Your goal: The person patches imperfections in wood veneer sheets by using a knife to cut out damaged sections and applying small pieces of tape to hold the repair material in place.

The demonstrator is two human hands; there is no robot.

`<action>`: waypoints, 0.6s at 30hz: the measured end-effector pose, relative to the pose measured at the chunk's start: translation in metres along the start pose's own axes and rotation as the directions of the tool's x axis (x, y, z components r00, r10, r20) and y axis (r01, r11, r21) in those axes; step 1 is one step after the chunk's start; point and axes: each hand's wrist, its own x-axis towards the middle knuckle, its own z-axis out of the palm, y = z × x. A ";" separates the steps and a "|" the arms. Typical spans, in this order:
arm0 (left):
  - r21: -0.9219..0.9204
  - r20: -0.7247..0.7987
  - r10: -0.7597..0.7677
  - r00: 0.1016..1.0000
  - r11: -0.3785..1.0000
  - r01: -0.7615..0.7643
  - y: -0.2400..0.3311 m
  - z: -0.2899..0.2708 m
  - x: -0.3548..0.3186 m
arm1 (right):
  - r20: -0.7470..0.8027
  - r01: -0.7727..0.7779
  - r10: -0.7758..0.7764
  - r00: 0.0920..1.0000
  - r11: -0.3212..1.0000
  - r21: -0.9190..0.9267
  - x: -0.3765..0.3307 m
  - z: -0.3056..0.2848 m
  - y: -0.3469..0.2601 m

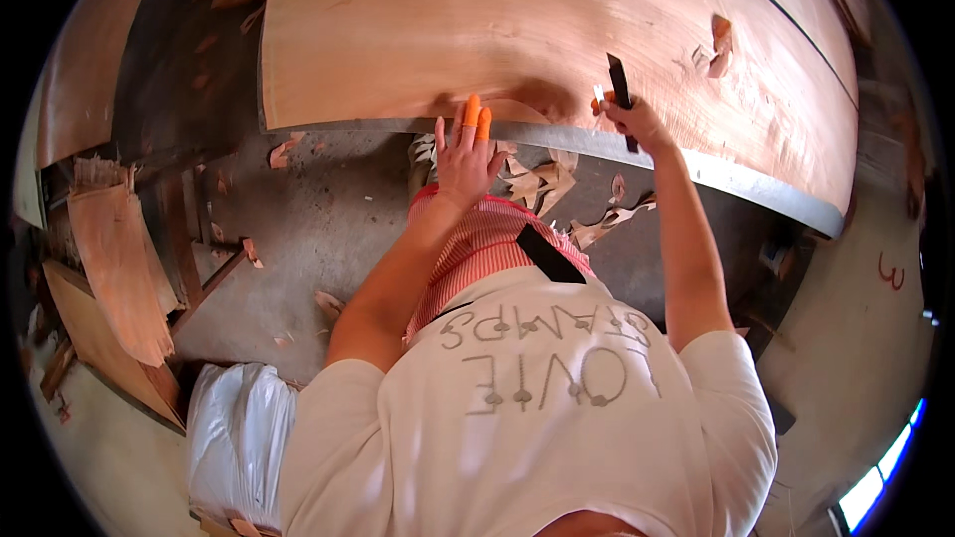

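My left hand (466, 167) rests at the near edge of a large wood veneer sheet (418, 30), fingers stretched out. Orange finger covers sit on two of its fingers. To the right, my right hand (639, 125) is closed around a slim, flat black tool (621, 82), which points away from me over the sheet's edge. Some orange and a small white bit show by its fingertips; what the white bit is, I cannot tell. Between the hands a curved veneer piece (512, 114) lies at the edge, beside a dark shadow.
A metal strip (736, 177) runs along the table's near edge. Torn veneer scraps (542, 184) litter the floor, and a curled scrap (721, 40) lies on the sheet. At left are veneer offcuts (119, 259), a board (109, 333) and a white plastic-wrapped bundle (239, 433).
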 end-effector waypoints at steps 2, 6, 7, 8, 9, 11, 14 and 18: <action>0.027 0.038 0.140 0.989 0.990 -0.141 -0.002 0.007 0.001 | 0.048 0.006 -0.019 0.999 0.965 0.261 -0.015 0.005 0.026; 0.073 0.157 0.232 0.960 0.967 -0.246 0.002 0.013 0.006 | 0.041 0.012 -0.038 0.998 0.863 0.505 -0.045 0.024 0.067; 0.069 0.150 0.246 0.958 0.964 -0.258 0.002 0.017 0.006 | 0.017 -0.015 0.007 1.000 0.849 0.528 -0.050 0.027 0.079; 0.079 0.151 0.238 0.960 0.965 -0.251 0.001 0.018 0.008 | -0.008 -0.032 0.044 0.999 0.832 0.554 -0.055 0.034 0.083; 0.089 0.152 0.229 0.962 0.966 -0.244 0.000 0.018 0.009 | 0.018 -0.031 0.025 1.000 0.821 0.571 -0.059 0.040 0.088; 0.104 0.159 0.221 0.962 0.966 -0.238 0.001 0.019 0.010 | 0.058 -0.031 -0.004 0.998 0.810 0.586 -0.066 0.048 0.094; 0.117 0.172 0.208 0.963 0.966 -0.229 0.010 0.019 0.010 | 0.083 -0.050 0.001 0.997 0.798 0.600 -0.075 0.060 0.096; 0.141 0.158 0.209 0.965 0.963 -0.231 0.015 0.019 0.019 | 0.116 -0.062 -0.018 0.993 0.760 0.647 -0.067 0.077 0.099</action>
